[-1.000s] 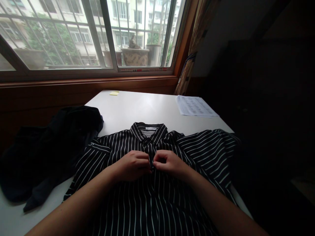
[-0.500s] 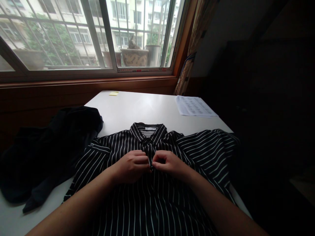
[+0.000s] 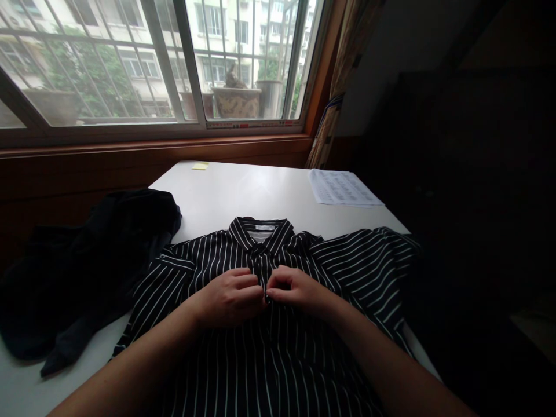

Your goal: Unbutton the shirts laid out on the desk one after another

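A black shirt with thin white stripes (image 3: 356, 260) lies front-up on the white table (image 3: 243, 191), its collar toward the window. My left hand (image 3: 230, 298) and my right hand (image 3: 295, 289) meet at the shirt's front placket, a little below the collar. The fingers of both hands pinch the cloth where the two front edges come together. What sits between the fingertips is too small and dark to make out.
A heap of dark clothing (image 3: 82, 260) covers the table's left side. A printed sheet of paper (image 3: 343, 188) lies at the far right and a yellow sticky note (image 3: 200, 166) at the far edge. Behind are a wooden sill, a barred window and a curtain (image 3: 334, 104).
Both hands have stayed at the placket and shifted slightly toward each other and up. The shirt has not moved.
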`<act>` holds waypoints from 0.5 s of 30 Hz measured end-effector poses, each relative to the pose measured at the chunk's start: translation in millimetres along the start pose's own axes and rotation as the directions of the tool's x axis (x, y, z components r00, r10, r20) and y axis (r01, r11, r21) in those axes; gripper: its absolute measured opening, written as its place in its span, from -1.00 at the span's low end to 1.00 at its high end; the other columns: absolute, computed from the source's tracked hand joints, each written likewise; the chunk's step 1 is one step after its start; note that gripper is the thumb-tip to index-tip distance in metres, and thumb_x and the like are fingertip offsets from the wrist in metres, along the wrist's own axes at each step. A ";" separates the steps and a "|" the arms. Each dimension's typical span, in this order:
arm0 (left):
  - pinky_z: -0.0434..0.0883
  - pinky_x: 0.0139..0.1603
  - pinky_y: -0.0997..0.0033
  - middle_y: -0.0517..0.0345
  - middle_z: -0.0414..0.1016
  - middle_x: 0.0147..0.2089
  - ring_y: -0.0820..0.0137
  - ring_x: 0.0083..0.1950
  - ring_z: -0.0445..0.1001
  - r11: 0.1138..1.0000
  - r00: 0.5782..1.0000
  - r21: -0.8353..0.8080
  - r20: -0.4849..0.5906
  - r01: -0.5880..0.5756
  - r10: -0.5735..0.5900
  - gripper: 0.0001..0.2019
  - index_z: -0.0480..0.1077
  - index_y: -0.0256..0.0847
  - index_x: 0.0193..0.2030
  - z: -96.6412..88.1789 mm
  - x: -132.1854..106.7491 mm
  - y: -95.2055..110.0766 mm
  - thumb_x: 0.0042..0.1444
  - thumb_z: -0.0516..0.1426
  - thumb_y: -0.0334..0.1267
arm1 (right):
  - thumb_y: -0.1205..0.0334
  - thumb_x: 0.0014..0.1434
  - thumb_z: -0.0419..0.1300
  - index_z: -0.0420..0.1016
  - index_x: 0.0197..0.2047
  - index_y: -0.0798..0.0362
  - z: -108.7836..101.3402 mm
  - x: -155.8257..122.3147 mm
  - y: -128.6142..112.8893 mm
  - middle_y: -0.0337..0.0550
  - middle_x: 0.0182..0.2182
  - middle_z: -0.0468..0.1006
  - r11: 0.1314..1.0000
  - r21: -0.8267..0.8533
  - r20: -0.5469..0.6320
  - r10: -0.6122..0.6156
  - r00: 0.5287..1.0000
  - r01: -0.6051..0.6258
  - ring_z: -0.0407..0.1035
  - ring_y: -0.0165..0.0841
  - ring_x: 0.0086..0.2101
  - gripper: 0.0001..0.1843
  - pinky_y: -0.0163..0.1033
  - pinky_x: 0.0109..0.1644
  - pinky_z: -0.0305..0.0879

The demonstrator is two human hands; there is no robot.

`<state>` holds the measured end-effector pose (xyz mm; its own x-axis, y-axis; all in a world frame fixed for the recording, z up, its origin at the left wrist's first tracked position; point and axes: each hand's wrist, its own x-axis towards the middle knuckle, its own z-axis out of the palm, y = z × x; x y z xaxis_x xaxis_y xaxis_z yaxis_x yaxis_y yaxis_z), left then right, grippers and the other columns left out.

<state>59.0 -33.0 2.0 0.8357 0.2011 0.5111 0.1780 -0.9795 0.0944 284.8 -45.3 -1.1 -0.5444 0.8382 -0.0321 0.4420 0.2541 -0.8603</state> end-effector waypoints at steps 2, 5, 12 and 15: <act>0.24 -0.37 0.34 0.24 0.28 -0.48 0.43 -0.45 0.22 1.000 1.000 0.010 -0.028 0.014 -0.014 -0.78 0.26 -0.21 -0.37 0.8 -0.4 0.5 0.35 0.01 -0.39 | 0.21 0.20 0.25 0.55 -0.34 0.05 0.2 0.2 -1.2 -0.23 -0.36 0.45 1.000 0.010 0.025 0.000 1.000 -0.001 0.32 -0.37 -0.30 -0.88 -0.25 -0.17 0.24; 0.24 -0.38 0.34 0.21 0.28 -0.47 0.40 -0.44 0.21 0.997 0.993 0.081 -0.114 -0.005 0.014 -0.80 0.29 -0.21 -0.36 1.9 -3.3 -0.4 0.32 0.00 -0.41 | 0.30 0.16 0.25 0.50 -0.41 0.04 3.5 1.5 -2.7 -0.27 -0.45 0.42 0.995 -0.059 0.093 -0.071 0.993 0.077 0.29 -0.35 -0.30 -0.89 -0.22 -0.13 0.21; 0.28 -0.38 0.34 0.10 0.34 -0.39 0.35 -0.39 0.21 0.996 0.977 0.094 -0.212 -0.007 0.027 -0.86 0.36 -0.25 -0.25 2.0 -8.3 -4.0 0.27 0.00 -0.44 | 0.23 0.14 0.27 0.51 -0.38 0.05 2.4 0.2 4.8 -0.26 -0.41 0.42 0.998 0.046 -0.034 -0.032 0.999 0.034 0.27 -0.38 -0.32 -0.90 -0.25 -0.20 0.20; 0.33 -0.32 0.33 0.12 0.33 -0.39 0.36 -0.38 0.24 0.999 0.982 0.028 -0.189 0.030 -0.024 -0.86 0.35 -0.23 -0.28 2.2 -4.4 -4.5 0.29 0.02 -0.42 | 0.14 0.14 0.28 0.50 -0.35 0.05 -4.8 -2.5 9.3 -0.26 -0.39 0.42 0.973 0.229 -0.079 0.039 0.996 -0.020 0.29 -0.39 -0.34 -0.85 -0.26 -0.21 0.20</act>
<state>55.6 -29.4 -2.5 0.7180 0.2186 0.6609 0.2175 -0.9723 0.0854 293.7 -42.7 -6.5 -0.4684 0.8831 -0.0254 0.2779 0.1200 -0.9531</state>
